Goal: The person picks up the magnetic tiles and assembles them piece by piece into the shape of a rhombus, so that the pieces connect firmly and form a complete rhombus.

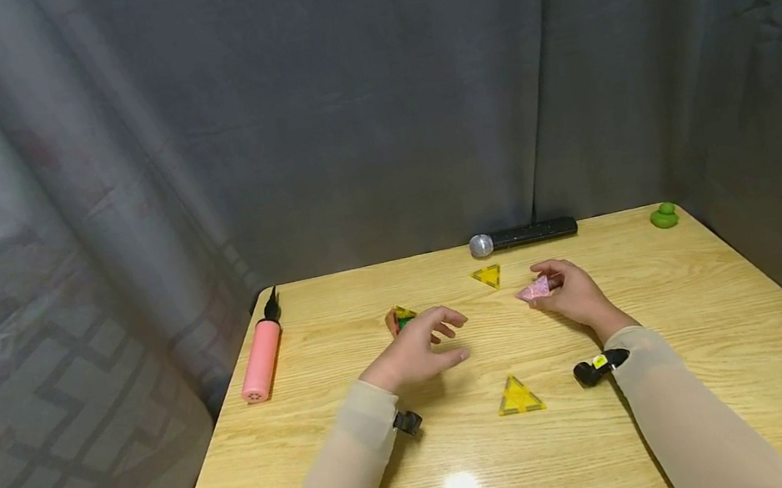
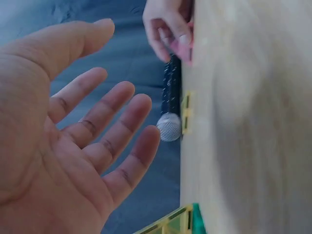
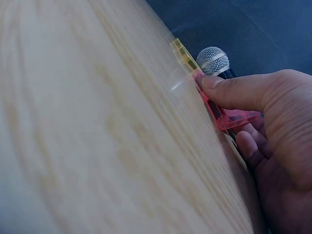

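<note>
Between the thumb and fingers of my right hand is a pink translucent triangular tile, pinched close over the table. The right wrist view shows the thumb along one edge of this tile. My left hand hovers with its fingers spread and slightly bent, holding nothing. Just behind it, partly hidden by the hand, is a small cluster of orange, yellow and green tiles. One yellow triangular tile lies nearer the front, between the forearms. Another yellow triangular tile lies farther back, left of the right hand.
A black microphone with a silver head lies along the table's back edge. At the left stands out a pink hand pump with a black nozzle. A small green duck-like figure sits at the back right corner. Grey curtains hang behind the table.
</note>
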Available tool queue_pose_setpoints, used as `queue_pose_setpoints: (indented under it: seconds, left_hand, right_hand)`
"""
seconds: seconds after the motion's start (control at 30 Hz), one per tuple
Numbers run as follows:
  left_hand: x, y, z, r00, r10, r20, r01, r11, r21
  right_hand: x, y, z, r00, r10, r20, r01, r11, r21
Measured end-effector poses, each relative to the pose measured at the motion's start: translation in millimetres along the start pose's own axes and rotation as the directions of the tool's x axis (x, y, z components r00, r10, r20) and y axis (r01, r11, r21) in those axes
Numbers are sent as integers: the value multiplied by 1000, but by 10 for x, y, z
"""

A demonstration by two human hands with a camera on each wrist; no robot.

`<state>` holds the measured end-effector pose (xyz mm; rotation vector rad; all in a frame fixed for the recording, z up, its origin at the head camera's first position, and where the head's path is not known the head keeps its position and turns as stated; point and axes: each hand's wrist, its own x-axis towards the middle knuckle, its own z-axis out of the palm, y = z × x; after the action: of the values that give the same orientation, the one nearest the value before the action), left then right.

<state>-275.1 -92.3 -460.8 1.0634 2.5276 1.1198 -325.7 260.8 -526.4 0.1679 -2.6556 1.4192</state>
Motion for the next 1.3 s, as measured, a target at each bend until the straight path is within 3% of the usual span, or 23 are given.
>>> queue_pose_setpoints:
  seconds: [0.27,0.6,1.0,1.3]
  left_hand:
    - [29,106,204,991,23,131,-32,997,68]
    - [40,202,329,961,56,271,-106,979,175]
    - [61,314,536,931,129,341,-214,951,224]
    - [57,387,619,910,182,372,-308,898,315]
  right_hand:
    - [28,12,-1,1000,-17,-16,18,1000,21]
    - [8,2,14,996,-42,-82,45,998,32]
    - [-17,25,23,991,-16,-133,17,1000,9]
    - [14,42,51,985,-12,-170,18,999,34]
